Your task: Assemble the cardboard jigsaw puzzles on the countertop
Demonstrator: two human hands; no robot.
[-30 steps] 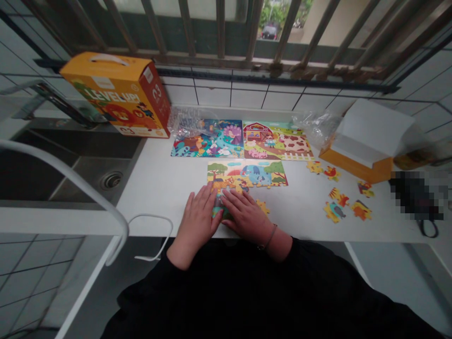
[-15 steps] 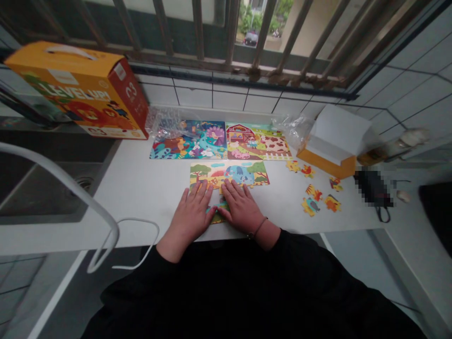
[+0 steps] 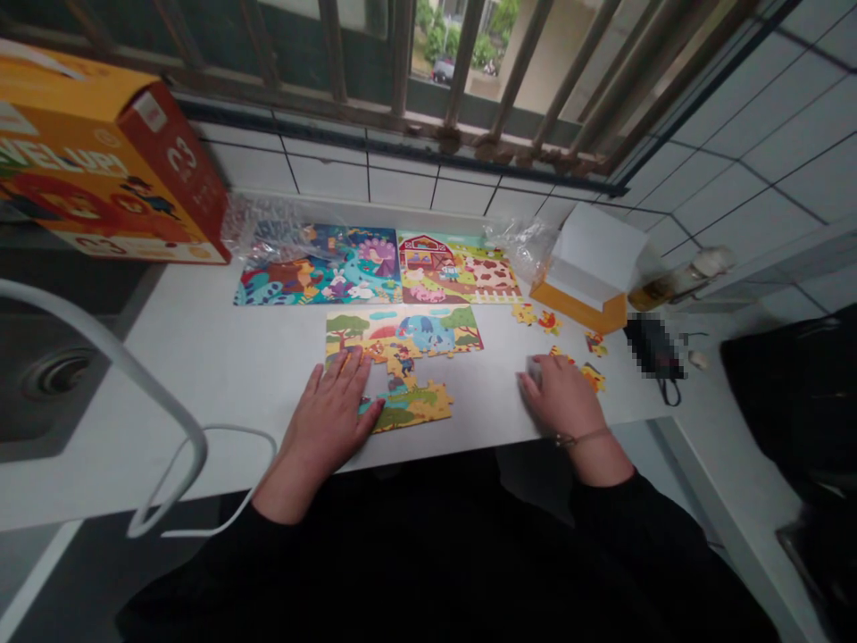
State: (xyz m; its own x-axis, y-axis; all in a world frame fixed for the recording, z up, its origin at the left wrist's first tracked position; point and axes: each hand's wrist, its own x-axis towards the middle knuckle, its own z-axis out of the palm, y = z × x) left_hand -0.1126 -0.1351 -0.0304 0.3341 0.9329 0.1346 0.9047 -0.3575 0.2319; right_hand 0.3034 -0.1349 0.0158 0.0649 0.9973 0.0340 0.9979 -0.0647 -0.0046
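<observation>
Left hand [image 3: 328,413]: flat, grip released, fingers spread on the colourful cardboard jigsaw puzzle [image 3: 402,335], half-joined on the white table [image 3: 220,357]; sound for steadying. Right hand [image 3: 561,397]: cupped low at the loose yellow jigsaw pieces [image 3: 593,379], grip impossible to tell.

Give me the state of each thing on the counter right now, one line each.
Left hand: open, flat on the part-built puzzle.
Right hand: resting beside loose pieces; holding unclear.
Part-built puzzle: unfinished, gaps along lower edge.
Peacock puzzle: assembled, flat.
Farm puzzle: assembled, flat.
Loose pieces: scattered, unjoined.
Orange box: closed, upright.
Open box: open, white flap raised.
</observation>
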